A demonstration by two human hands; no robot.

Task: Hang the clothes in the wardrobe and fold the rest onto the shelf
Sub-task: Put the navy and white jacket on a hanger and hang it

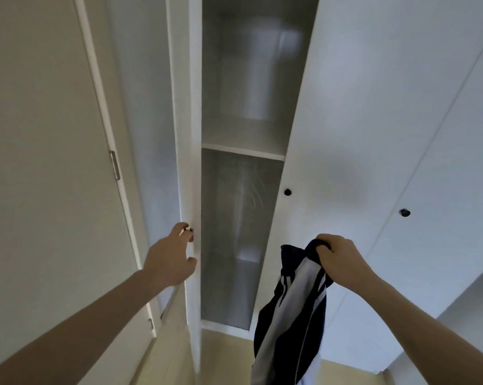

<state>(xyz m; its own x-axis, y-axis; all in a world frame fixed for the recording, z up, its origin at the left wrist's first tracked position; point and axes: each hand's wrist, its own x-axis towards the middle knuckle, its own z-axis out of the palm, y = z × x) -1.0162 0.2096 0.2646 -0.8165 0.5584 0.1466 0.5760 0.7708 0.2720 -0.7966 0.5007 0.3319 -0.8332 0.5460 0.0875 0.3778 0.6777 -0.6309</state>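
Wardrobe [373,107]: white, one door [186,134] swung ajar at 12 o'clock, showing a narrow bay.
Shelf [243,152]: crosses the bay, bare on its visible edge.
Garment [290,309]: navy with white stripes, dangling at 5 o'clock, kept off the floor.
Right hand [337,259]: fist bunched round the garment's top.
Left hand [173,257]: at 9 o'clock, fingers curled on the door's dark knob [189,229], apparently to pull it wider.

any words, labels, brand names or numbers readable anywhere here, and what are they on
No readable text anywhere in this view.
Garment, gripped in the right hand: dark blue and white with white stripes, no wording or logo legible.
Wardrobe door, whose knob the left hand is at: plain white, no label.
Closed doors with black knobs: unmarked.
Items on the shelf and below: too blurred to tell.
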